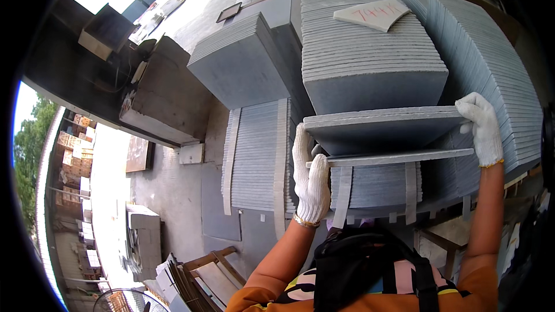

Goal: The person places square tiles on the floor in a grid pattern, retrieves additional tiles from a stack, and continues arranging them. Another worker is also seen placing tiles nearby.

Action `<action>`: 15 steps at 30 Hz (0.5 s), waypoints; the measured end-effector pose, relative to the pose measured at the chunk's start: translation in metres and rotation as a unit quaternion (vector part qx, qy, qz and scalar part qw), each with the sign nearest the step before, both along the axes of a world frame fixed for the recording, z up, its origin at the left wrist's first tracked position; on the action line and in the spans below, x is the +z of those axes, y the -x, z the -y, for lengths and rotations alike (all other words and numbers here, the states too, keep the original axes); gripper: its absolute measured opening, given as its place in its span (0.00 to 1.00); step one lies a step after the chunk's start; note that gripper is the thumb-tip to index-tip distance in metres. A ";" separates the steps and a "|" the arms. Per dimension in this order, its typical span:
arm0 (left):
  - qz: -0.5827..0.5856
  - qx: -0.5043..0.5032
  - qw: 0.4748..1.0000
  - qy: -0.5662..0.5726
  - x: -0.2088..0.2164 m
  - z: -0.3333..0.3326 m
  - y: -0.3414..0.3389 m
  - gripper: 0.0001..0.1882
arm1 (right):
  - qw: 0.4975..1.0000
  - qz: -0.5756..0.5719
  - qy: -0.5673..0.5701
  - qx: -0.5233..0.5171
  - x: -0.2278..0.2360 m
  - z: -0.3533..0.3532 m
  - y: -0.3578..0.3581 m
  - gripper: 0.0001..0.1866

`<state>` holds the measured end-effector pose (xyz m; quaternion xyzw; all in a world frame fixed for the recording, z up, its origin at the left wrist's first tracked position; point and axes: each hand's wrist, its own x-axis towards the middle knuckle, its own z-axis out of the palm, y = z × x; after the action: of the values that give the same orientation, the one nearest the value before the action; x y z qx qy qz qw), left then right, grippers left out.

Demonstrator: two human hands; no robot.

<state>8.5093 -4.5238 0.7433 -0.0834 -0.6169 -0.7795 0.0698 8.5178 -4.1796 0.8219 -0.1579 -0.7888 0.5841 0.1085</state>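
White knit gloves cover both hands. My left hand (pixel 311 182) is at the left ends of two thin grey stone slabs, its fingers along the far one and its thumb by the near one. My right hand (pixel 481 127) is closed on the right corner of the far slab (pixel 387 128). A gap separates this slab from the near slab (pixel 399 156), whose long edge faces me. Below them is a strapped stack of slabs (pixel 376 188). Directly beyond stands a tall row of upright slabs (pixel 370 52). The undersides of the slabs and some fingertips are hidden.
A marked stone offcut (pixel 373 14) lies on the tall row. More slab rows stand at the right (pixel 480 63) and left (pixel 243 58), the left one above a strapped stack (pixel 254 156). A wooden frame (pixel 222 266) and a fan (pixel 130 300) are lower left.
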 end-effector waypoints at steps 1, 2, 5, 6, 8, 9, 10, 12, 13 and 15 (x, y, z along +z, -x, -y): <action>-0.003 -0.001 1.000 0.002 0.001 0.000 0.000 0.41 | 1.000 0.005 -0.002 0.008 0.002 -0.002 0.001 0.12; -0.007 0.011 1.000 0.022 0.003 -0.001 0.000 0.41 | 1.000 0.010 -0.003 0.016 0.003 -0.005 0.001 0.13; 0.005 0.031 0.998 0.048 0.006 -0.005 -0.004 0.42 | 1.000 0.000 0.009 0.018 -0.002 -0.008 0.008 0.14; 0.023 0.030 0.999 0.037 0.008 -0.005 -0.008 0.41 | 1.000 -0.007 0.015 0.016 -0.003 -0.009 0.011 0.15; -0.001 0.046 0.998 0.044 -0.001 -0.004 -0.014 0.39 | 1.000 0.011 -0.013 -0.008 0.006 0.003 0.016 0.15; 0.023 0.054 0.998 0.039 0.001 -0.005 -0.020 0.38 | 0.999 0.020 -0.026 -0.020 0.009 0.007 0.018 0.15; 0.000 0.065 0.997 0.047 -0.009 -0.003 -0.025 0.37 | 0.999 0.023 -0.023 -0.021 0.010 0.006 0.019 0.15; -0.047 0.089 0.991 0.093 -0.018 0.000 -0.029 0.34 | 1.000 0.013 -0.009 -0.018 0.008 0.005 0.023 0.16; -0.051 0.086 0.988 0.114 -0.019 0.001 -0.032 0.34 | 1.000 0.011 -0.003 -0.017 0.004 0.003 0.024 0.16; -0.061 0.079 0.983 0.156 -0.016 0.003 -0.038 0.34 | 0.999 0.013 0.005 -0.032 -0.003 0.001 0.027 0.19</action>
<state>8.5469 -4.5267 0.7271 -0.0922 -0.7303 -0.6590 0.1546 8.4904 -4.1811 0.8190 -0.1915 -0.7814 0.5825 0.1161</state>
